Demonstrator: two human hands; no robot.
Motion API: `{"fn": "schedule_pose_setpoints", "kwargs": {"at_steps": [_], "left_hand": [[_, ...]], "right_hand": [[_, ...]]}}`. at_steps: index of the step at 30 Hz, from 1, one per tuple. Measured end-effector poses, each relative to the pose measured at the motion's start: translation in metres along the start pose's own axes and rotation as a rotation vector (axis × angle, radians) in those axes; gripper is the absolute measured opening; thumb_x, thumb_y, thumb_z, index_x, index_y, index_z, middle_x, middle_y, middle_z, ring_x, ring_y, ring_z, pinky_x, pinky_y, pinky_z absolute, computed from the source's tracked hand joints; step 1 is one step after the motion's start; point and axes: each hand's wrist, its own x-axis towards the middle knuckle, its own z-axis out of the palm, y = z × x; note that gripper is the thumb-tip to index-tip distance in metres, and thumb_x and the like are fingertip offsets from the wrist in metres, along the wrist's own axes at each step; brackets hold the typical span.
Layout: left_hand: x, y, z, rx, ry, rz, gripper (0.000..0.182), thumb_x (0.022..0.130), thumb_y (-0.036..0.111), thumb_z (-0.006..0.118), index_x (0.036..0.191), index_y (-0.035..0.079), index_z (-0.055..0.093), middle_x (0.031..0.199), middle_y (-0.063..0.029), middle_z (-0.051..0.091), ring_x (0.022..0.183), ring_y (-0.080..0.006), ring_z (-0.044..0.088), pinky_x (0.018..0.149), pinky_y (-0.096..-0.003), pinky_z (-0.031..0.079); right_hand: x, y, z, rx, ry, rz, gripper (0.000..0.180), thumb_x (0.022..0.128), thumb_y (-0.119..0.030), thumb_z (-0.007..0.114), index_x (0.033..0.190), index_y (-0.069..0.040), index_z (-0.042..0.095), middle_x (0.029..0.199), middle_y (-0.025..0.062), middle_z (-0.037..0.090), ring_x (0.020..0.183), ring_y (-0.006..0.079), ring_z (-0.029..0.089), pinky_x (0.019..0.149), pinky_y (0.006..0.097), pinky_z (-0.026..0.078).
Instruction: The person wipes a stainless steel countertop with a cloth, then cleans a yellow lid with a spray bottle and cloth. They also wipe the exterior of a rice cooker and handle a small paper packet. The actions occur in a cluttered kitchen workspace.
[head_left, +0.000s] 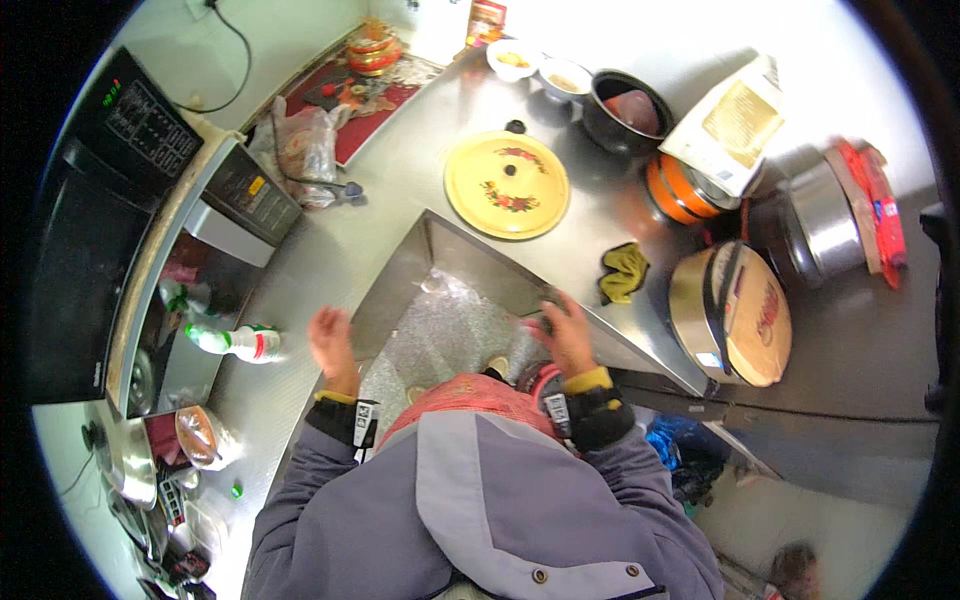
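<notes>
My left hand (332, 345) is raised beside the left run of the stainless steel counter (300, 292), its fingers loosely apart and nothing visible in them. Over the counter's inner front edge, my right hand (568, 334) has its fingers half curled. A small dark thing (553, 306) shows at those fingers; blur hides what it is and whether I grip it. A yellow enamel lid (507, 199) with painted flowers lies on the counter ahead. Right of it is a crumpled olive-green cloth (624, 272). A white spray bottle (255, 343) with a green top lies left of my left hand.
A black microwave (82, 247) occupies a shelf at left. Along the back stand small bowls (564, 77), a black pot (628, 112) and an orange-banded pot (681, 191). A large round container (727, 315) with a wood-coloured lid is at right. Speckled floor (450, 330) shows below my hands.
</notes>
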Motion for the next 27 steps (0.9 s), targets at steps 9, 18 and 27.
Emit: {"fn": "schedule_pose_setpoints", "kwargs": {"at_steps": [9,18,27], "left_hand": [[0.044,0.027,-0.128,0.206,0.802,0.277,0.091,0.071,0.020,0.085,0.143,0.003,0.032,0.140,-0.0180,0.033,0.128,-0.0291,0.038,0.106,-0.0417,0.035],[0.082,0.062,-0.116,0.292,0.606,0.281,0.058,0.078,0.017,0.079,0.127,-0.001,0.051,0.114,-0.0078,0.061,0.095,-0.0181,0.060,0.084,-0.0335,0.049],[0.090,0.053,-0.130,0.308,0.535,0.285,0.030,0.088,0.026,0.069,0.102,0.000,0.066,0.093,-0.0061,0.067,0.080,-0.0149,0.062,0.074,-0.0305,0.051]], "right_hand": [[0.075,-0.032,-0.115,-1.029,0.514,-0.756,0.058,0.080,-0.005,0.063,0.134,0.005,0.043,0.132,0.0255,0.048,0.124,0.0391,0.044,0.108,0.0434,0.033],[0.151,-0.023,-0.147,-1.607,0.552,-0.588,0.065,0.072,-0.015,0.063,0.133,-0.005,0.046,0.130,0.0236,0.051,0.122,0.0381,0.046,0.096,0.0519,0.037],[0.172,-0.018,-0.118,-1.490,0.553,-0.600,0.063,0.071,-0.014,0.063,0.132,-0.010,0.049,0.130,0.0165,0.052,0.121,0.0328,0.047,0.097,0.0476,0.035]]}}
